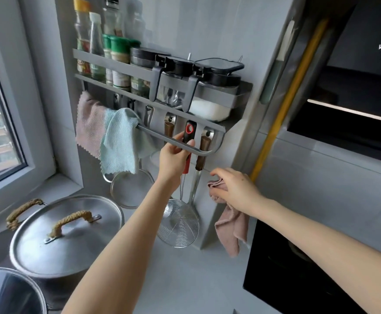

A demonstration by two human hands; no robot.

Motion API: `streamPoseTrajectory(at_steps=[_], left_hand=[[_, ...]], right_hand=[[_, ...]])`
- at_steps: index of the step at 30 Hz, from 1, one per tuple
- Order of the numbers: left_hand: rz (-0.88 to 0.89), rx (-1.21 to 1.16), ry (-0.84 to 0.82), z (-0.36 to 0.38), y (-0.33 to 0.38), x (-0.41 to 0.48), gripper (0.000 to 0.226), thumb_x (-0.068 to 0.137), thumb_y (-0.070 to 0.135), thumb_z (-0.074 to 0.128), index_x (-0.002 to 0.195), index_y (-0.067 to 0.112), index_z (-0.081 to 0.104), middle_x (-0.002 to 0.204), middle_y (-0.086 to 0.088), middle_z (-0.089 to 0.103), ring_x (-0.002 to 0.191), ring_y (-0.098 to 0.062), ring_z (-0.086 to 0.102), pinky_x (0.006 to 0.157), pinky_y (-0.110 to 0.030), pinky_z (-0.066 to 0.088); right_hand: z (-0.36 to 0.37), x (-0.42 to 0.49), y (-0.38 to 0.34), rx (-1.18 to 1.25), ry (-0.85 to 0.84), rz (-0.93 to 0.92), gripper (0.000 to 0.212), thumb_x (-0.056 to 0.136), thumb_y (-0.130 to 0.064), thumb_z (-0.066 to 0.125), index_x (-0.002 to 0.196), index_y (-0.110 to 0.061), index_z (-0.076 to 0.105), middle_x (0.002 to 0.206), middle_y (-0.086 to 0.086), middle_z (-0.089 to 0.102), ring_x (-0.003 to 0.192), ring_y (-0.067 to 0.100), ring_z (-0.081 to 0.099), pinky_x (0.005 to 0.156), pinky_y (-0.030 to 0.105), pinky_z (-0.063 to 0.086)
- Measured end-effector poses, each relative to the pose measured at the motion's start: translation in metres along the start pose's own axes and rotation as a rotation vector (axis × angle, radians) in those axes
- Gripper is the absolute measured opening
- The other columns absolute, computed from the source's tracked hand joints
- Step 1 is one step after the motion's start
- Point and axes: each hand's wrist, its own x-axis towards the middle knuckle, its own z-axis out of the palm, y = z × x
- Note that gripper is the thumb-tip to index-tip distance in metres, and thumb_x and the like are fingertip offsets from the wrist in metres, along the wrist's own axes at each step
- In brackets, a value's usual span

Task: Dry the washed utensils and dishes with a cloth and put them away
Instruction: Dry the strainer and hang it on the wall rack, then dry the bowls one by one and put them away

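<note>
My left hand (173, 155) grips the red and black handle (189, 132) of a wire skimmer, whose round mesh head (178, 225) hangs below against the wall. The handle's top sits at a hook under the grey wall rack (139, 69). My right hand (234, 186) is closed on a pink cloth (230, 230) that dangles beneath it, just right of the skimmer. Two wooden-handled utensils (202, 152) hang on the neighbouring hooks.
A pink towel (90, 128) and a pale blue towel (121, 143) drape over the rack's rail. A strainer (130, 189) hangs below them. A lidded metal pot (67, 234) stands on the counter at left; a black cooktop (298, 279) and range hood (355, 98) lie right.
</note>
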Motion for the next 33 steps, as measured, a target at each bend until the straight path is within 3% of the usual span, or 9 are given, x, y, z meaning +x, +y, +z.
streamPoseTrajectory(at_steps=[2, 7, 10, 14, 17, 22, 25, 29, 33], left_hand=[[-0.003, -0.05, -0.006, 0.001, -0.001, 0.001, 0.041, 0.089, 0.014, 0.063, 0.129, 0.012, 0.053, 0.094, 0.0, 0.066, 0.091, -0.014, 0.062, 0.085, -0.029, 0.052], [-0.008, -0.14, 0.013, 0.004, -0.002, 0.006, 0.038, 0.09, 0.017, 0.062, 0.127, 0.017, 0.053, 0.093, -0.002, 0.065, 0.081, -0.013, 0.06, 0.075, -0.028, 0.05], [-0.02, -0.115, 0.022, 0.002, -0.003, 0.011, 0.043, 0.09, 0.018, 0.063, 0.131, 0.013, 0.051, 0.104, -0.008, 0.066, 0.092, -0.02, 0.062, 0.085, -0.034, 0.053], [-0.017, -0.035, -0.042, 0.004, -0.008, 0.013, 0.03, 0.09, 0.016, 0.062, 0.121, 0.016, 0.059, 0.085, 0.005, 0.07, 0.077, -0.014, 0.063, 0.068, -0.03, 0.048], [0.006, 0.012, -0.04, 0.006, -0.007, 0.015, 0.02, 0.09, 0.016, 0.062, 0.107, 0.026, 0.061, 0.083, 0.01, 0.069, 0.072, -0.004, 0.065, 0.065, -0.027, 0.047], [0.028, 0.144, 0.006, 0.005, -0.004, 0.019, 0.032, 0.09, 0.022, 0.063, 0.119, 0.011, 0.059, 0.084, 0.005, 0.066, 0.069, -0.012, 0.058, 0.051, -0.018, 0.046], [-0.024, 0.228, 0.029, -0.001, -0.003, 0.015, 0.04, 0.087, 0.022, 0.067, 0.123, 0.009, 0.055, 0.094, -0.002, 0.066, 0.085, -0.017, 0.061, 0.065, -0.026, 0.05], [-0.045, 0.498, 0.021, -0.033, 0.006, -0.026, 0.043, 0.082, 0.023, 0.072, 0.122, 0.017, 0.056, 0.117, -0.002, 0.063, 0.105, -0.016, 0.06, 0.086, -0.029, 0.05], [-0.256, 0.478, -0.333, -0.071, 0.024, -0.114, 0.046, 0.079, 0.038, 0.071, 0.121, 0.027, 0.058, 0.12, 0.006, 0.064, 0.108, -0.004, 0.062, 0.098, -0.026, 0.047]], right_hand=[[0.001, 0.001, -0.001, -0.009, -0.003, 0.0, 0.039, 0.088, -0.03, 0.064, 0.124, -0.018, 0.054, 0.123, 0.005, 0.058, 0.108, 0.026, 0.056, 0.084, 0.031, 0.041], [0.004, 0.003, 0.0, -0.029, -0.014, 0.016, 0.039, 0.087, -0.032, 0.065, 0.123, -0.019, 0.054, 0.122, 0.005, 0.058, 0.107, 0.027, 0.056, 0.083, 0.033, 0.043], [0.004, 0.002, 0.001, -0.036, -0.027, 0.021, 0.04, 0.087, -0.032, 0.065, 0.124, -0.021, 0.053, 0.124, 0.005, 0.058, 0.109, 0.028, 0.055, 0.085, 0.033, 0.044], [0.004, 0.002, 0.001, -0.032, -0.049, 0.03, 0.041, 0.089, -0.032, 0.063, 0.126, -0.022, 0.051, 0.126, 0.004, 0.056, 0.11, 0.027, 0.055, 0.088, 0.036, 0.048], [0.004, 0.002, 0.002, -0.027, -0.047, 0.029, 0.04, 0.089, -0.032, 0.063, 0.126, -0.022, 0.051, 0.126, 0.003, 0.056, 0.11, 0.026, 0.055, 0.088, 0.036, 0.048], [0.004, 0.0, 0.001, 0.002, -0.041, 0.019, 0.039, 0.088, -0.032, 0.065, 0.123, -0.021, 0.053, 0.124, 0.003, 0.058, 0.106, 0.024, 0.057, 0.085, 0.033, 0.046], [0.002, -0.005, -0.002, 0.081, -0.02, 0.012, 0.038, 0.086, -0.029, 0.068, 0.121, -0.019, 0.056, 0.119, 0.003, 0.059, 0.102, 0.022, 0.058, 0.081, 0.029, 0.044], [-0.006, -0.026, -0.016, 0.301, -0.008, -0.069, 0.038, 0.081, -0.023, 0.073, 0.117, -0.017, 0.06, 0.109, -0.002, 0.06, 0.089, 0.006, 0.056, 0.07, 0.0, 0.037], [-0.017, -0.048, -0.042, 0.598, -0.063, -0.186, 0.041, 0.075, -0.025, 0.079, 0.112, -0.024, 0.061, 0.099, -0.005, 0.066, 0.089, 0.001, 0.061, 0.075, 0.005, 0.043]])
